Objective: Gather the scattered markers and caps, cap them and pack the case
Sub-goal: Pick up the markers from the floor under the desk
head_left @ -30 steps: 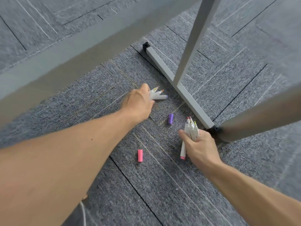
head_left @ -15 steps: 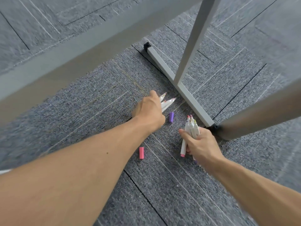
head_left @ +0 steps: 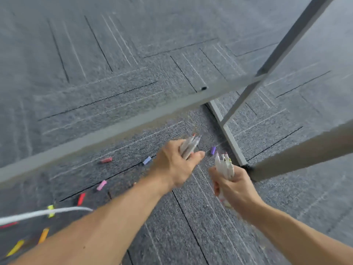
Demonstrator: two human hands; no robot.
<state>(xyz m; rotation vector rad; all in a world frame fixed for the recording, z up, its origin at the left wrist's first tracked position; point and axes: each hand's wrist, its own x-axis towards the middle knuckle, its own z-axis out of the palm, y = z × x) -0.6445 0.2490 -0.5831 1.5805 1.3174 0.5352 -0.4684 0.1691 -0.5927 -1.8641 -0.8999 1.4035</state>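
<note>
Lifted off the carpet (head_left: pixel 219 236), the left hand (head_left: pixel 177 165) now sits at centre frame, closer to the right hand (head_left: pixel 236 188). Its fingers (head_left: pixel 197 154) curl round uncapped markers (head_left: pixel 188 148), whose tips poke toward the upper right. The right hand's fingers (head_left: pixel 214 172) grip a second bundle (head_left: pixel 224 166) upright. A purple cap (head_left: pixel 213 150) lies on the carpet between the bundles, and a pink cap (head_left: pixel 101 185) lies at lower left.

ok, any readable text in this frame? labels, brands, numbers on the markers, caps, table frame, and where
No text can be read anywhere in this view.
left bundle of markers in the left hand: white barrels, motion-blurred, any print is unreadable.
right bundle of markers in the right hand: also too blurred to read.
purple cap, blue cap, pink cap: plain colour, no marking visible.
table frame: no label visible.
</note>
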